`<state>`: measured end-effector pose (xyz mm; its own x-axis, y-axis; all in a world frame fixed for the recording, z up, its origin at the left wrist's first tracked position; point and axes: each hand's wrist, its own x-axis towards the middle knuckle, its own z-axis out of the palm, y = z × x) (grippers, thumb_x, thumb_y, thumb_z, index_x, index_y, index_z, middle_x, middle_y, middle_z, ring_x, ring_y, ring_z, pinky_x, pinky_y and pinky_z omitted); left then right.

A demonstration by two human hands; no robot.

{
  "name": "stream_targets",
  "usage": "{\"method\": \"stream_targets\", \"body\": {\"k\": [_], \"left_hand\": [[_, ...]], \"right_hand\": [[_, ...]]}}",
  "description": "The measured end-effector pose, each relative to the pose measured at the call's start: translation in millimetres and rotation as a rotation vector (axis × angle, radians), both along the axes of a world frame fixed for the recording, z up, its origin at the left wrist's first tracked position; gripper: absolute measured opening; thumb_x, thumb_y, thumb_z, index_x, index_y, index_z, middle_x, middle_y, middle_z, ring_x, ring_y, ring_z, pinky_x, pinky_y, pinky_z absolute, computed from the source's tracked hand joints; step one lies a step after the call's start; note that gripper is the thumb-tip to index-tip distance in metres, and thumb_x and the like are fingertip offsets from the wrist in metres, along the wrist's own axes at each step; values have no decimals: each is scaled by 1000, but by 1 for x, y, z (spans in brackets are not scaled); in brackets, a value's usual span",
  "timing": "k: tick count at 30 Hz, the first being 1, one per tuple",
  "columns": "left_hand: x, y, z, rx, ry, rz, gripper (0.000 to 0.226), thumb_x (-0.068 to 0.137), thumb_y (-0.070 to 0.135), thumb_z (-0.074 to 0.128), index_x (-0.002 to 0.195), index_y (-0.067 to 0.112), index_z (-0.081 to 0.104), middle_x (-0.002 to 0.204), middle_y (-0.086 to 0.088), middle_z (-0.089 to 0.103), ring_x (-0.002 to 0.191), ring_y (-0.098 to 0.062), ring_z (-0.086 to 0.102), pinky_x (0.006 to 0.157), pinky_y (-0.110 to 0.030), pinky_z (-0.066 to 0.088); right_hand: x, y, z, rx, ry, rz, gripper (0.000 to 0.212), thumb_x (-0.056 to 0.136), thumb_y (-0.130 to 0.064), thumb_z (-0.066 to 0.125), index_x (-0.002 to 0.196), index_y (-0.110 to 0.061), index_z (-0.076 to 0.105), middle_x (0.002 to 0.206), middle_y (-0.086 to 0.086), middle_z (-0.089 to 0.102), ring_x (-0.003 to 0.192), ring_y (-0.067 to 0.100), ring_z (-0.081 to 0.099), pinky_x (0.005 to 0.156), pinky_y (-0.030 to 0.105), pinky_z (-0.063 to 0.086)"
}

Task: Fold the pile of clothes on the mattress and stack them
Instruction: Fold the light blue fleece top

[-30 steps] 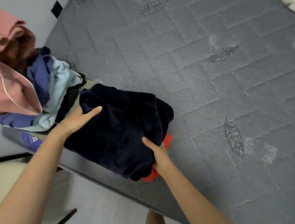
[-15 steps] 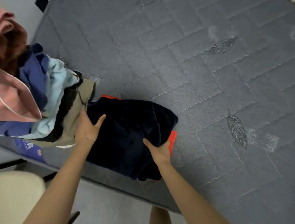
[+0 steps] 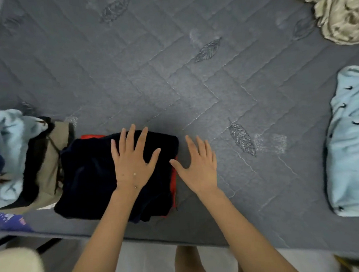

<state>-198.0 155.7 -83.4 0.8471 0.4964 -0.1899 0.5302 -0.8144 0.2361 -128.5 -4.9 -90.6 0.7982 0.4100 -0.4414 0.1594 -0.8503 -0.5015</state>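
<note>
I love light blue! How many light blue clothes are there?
2. One light blue garment is in the left pile; a spotted light blue garment lies at the right edge. Others may be hidden.

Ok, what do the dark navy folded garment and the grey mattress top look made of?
Dark navy folded garment: probably fleece or plush knit; matte, fuzzy, thick soft folds, no sheen.
Grey quilted mattress top: fabric cover, matte, with stitched quilting lines and leaf motifs; exact fibre unclear.
</note>
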Motion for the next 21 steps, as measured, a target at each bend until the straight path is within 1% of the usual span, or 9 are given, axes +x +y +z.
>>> {"method": "stream_targets", "body": {"k": [3,6,8,11,15,21], "left_hand": [[26,-35,7,21,-17,-56,72,89,63,27,148,22,35,156,-10,27,146,-31,18,116,-52,10],[53,-83,11,54,-31,-133,73,89,64,28,148,22,36,155,-10,29,145,-31,20,116,-53,14],[64,-108,12,63,-19,-153,74,88,66,26,148,23,34,157,-9,26,147,-30,17,116,-54,10],[83,-173,12,52,-32,-184,76,86,68,26,149,26,31,158,-7,22,148,-29,11,116,-53,1],[105,-268,5,13,-68,-190,75,86,68,31,149,26,31,159,-6,21,148,-27,8,116,-52,-2],[148,-405,-9,-84,-19,-171,78,84,71,25,150,29,28,160,-4,17,149,-25,4,117,-51,-4]], "right_hand": [[22,-41,4,-61,-56,14,84,88,-66,46,153,-38,0,163,-2,-2,150,22,-8,121,46,0],[42,-95,5,-86,-127,-15,84,89,-65,47,153,-37,1,163,1,2,150,25,-3,121,47,3],[52,-123,6,-91,-154,-33,84,88,-64,48,154,-36,3,163,2,5,150,25,0,121,47,5],[68,-190,7,-96,-160,-85,84,88,-63,49,154,-35,6,163,2,6,150,25,1,120,47,5],[88,-286,9,-60,-164,-151,83,88,-62,50,154,-36,7,163,1,7,150,25,1,120,48,4],[133,-432,8,-97,-123,-281,85,87,-66,48,153,-37,2,163,2,6,150,23,1,119,43,7]]}}
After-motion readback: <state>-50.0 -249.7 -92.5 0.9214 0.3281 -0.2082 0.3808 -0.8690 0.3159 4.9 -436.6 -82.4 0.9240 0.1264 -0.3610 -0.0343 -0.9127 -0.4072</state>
